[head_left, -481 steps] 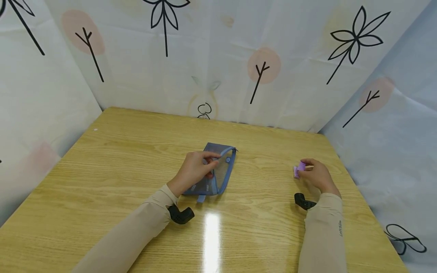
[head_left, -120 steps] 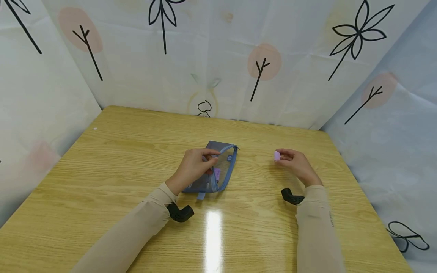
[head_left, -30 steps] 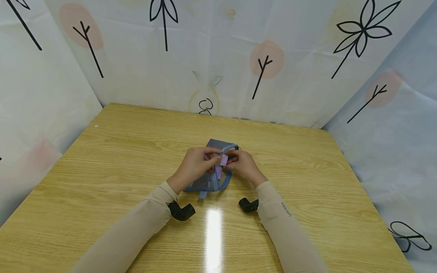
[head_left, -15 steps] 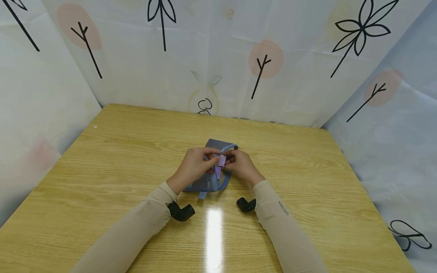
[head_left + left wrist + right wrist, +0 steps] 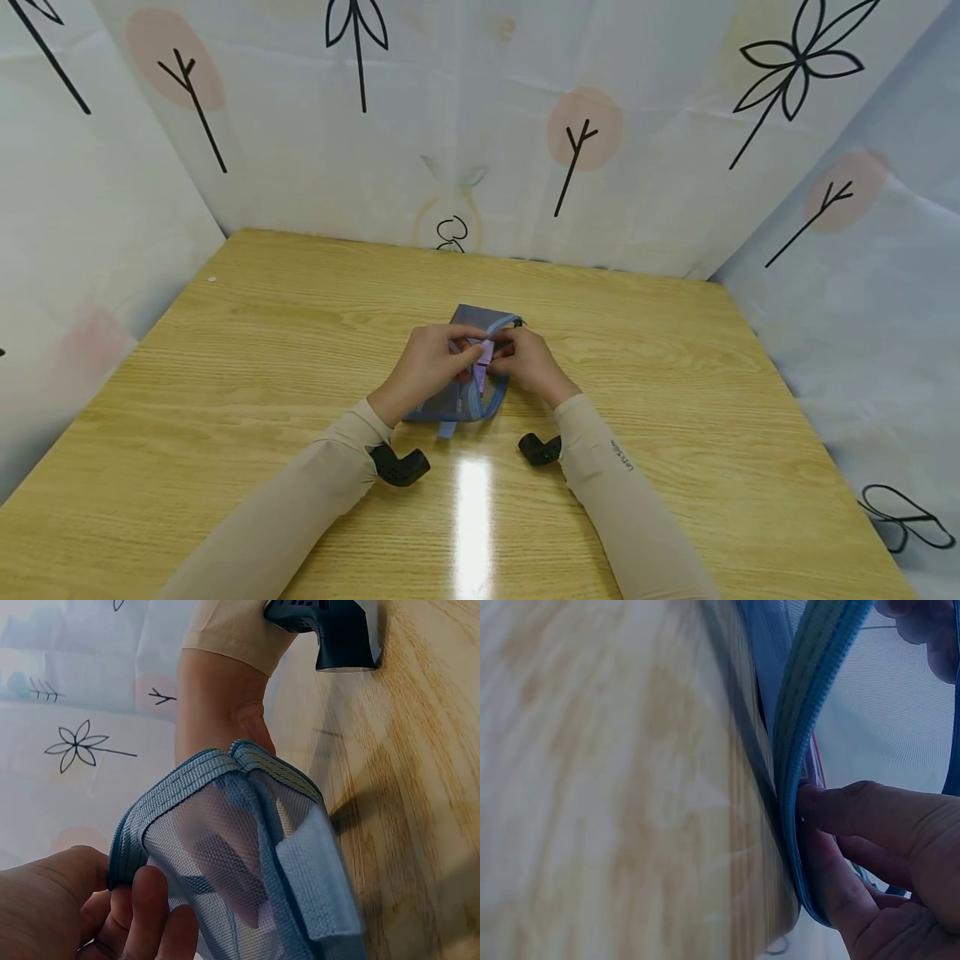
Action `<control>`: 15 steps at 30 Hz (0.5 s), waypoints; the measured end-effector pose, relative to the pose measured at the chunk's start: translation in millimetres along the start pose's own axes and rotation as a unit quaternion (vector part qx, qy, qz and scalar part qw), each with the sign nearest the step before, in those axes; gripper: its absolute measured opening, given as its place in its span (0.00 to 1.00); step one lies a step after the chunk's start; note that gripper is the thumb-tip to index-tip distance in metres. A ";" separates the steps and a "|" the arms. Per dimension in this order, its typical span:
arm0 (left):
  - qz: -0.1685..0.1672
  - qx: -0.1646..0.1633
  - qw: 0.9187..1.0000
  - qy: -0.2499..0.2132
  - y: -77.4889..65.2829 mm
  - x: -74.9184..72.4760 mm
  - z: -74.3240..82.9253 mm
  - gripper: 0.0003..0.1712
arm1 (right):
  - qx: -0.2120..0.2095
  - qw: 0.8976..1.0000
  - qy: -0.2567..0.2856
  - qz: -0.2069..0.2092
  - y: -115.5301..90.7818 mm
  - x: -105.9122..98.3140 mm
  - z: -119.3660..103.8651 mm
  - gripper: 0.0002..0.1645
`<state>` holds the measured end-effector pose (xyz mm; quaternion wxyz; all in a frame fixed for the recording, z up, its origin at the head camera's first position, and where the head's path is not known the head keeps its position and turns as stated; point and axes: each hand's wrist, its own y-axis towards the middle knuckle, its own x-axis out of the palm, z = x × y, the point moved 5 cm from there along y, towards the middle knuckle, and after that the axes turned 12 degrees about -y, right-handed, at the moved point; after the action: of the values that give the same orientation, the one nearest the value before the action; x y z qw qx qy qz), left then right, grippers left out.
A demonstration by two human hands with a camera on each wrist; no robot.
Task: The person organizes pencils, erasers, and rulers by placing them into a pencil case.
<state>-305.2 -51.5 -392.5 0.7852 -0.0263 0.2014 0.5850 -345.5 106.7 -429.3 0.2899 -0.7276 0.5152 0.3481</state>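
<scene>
A blue-grey mesh zipper pouch (image 5: 438, 404) lies at the middle of the table, its zipped mouth spread toward the right. My left hand (image 5: 431, 367) pinches the mouth's edge between thumb and fingers, which the left wrist view shows at the blue zipper band (image 5: 176, 784). My right hand (image 5: 532, 364) reaches into the mouth and holds a small purple block (image 5: 487, 351) at its fingertips. Just below that, a second purple piece (image 5: 479, 379) sits inside the pouch. Through the mesh in the left wrist view, the right fingers (image 5: 229, 874) appear inside; the block is mostly hidden.
The wooden table (image 5: 225, 375) runs back to a white patterned curtain (image 5: 450, 125), with more curtain on both sides. A tiny white speck (image 5: 212, 278) lies near the far left edge. Black wrist mounts (image 5: 401, 467) stick out below both hands.
My right hand has brought the purple block from the right into the pouch's mouth, where it has since shifted slightly left. Another purple piece went in earlier. My left hand has stayed on the pouch.
</scene>
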 end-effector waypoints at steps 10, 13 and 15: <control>0.008 -0.003 1.000 0.011 0.0 1.2 0.3 0.15 | -0.019 1.000 -0.018 -0.004 2.6 0.5 -4.6 0.27; 0.010 -0.003 1.000 0.014 0.0 1.2 0.5 0.15 | -0.024 0.999 -0.020 -0.005 2.6 0.9 -6.2 0.26; 0.011 -0.004 1.000 0.017 -0.1 1.2 0.8 0.15 | -0.023 0.999 -0.021 -0.006 2.3 1.2 -7.0 0.26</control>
<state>-304.6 -50.2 -392.2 0.7751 -0.0371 0.2129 0.5937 -346.0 99.9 -426.3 0.2857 -0.7299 0.4960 0.3735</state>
